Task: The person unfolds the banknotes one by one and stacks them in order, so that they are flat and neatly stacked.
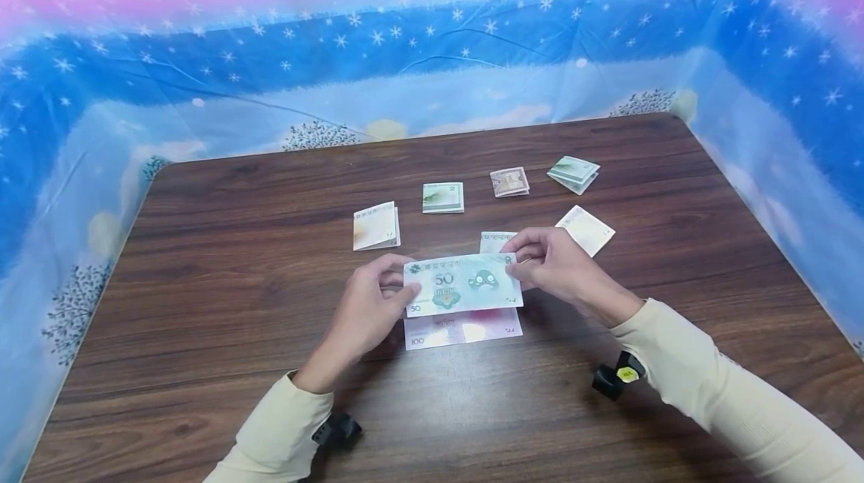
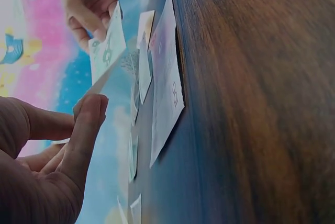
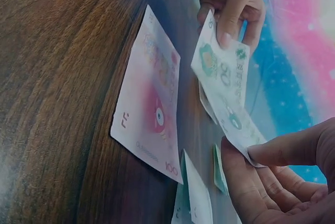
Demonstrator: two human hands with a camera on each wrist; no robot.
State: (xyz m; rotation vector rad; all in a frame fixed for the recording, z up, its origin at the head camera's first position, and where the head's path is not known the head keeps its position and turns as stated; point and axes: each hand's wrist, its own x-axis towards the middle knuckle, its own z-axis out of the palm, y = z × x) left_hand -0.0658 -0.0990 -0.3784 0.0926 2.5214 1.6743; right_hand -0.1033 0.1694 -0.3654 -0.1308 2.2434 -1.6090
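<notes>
My left hand (image 1: 367, 303) and right hand (image 1: 563, 273) pinch opposite ends of a green 50 banknote (image 1: 466, 284) with a cartoon face. Unfolded and slightly bowed, the note (image 3: 222, 80) is held above the table in both wrist views. Beneath it, a pink 100 banknote (image 1: 466, 331) lies spread out on the wood, its upper part hidden from the head view. In the right wrist view this 100 banknote (image 3: 149, 98) shows nearly whole. Behind the right fingers, a pale note (image 1: 496, 241) is partly covered.
Several folded banknotes stand or lie farther back: a pale one (image 1: 376, 226), a green one (image 1: 442, 198), a brown one (image 1: 509, 181) and another green one (image 1: 572, 174). A whitish note (image 1: 589, 231) lies beyond the right hand. Patterned cloth (image 1: 378, 40) surrounds the brown table (image 1: 236, 258).
</notes>
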